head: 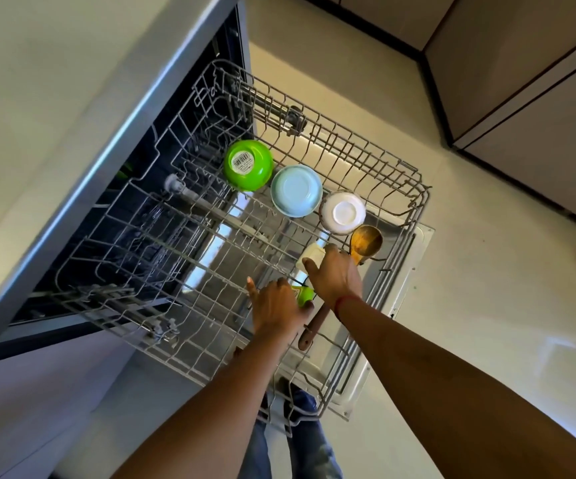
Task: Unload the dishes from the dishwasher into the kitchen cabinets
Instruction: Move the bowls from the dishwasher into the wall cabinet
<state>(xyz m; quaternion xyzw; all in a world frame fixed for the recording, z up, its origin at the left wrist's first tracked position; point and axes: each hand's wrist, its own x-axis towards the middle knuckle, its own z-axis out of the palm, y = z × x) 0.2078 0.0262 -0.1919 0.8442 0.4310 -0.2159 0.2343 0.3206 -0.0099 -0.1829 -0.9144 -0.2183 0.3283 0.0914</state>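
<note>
While the right hand [335, 276] curls round a small white cup [312, 255], the left hand [276, 305] covers a green thing [303, 294], grip unclear. Wooden spoon [366, 242], white bowl [341, 212], blue bowl [296, 191] and green bowl [247, 164] all sit in the rack [348, 141], so plenty left, I reckon.

Both bare forearms reach forward and down, side by side. The left hand [276, 304] lies back-up, thumb spread wide, its fingers bent down out of sight. The right hand [335, 276] curls thumb and fingers on a small white cup [310, 255].
</note>
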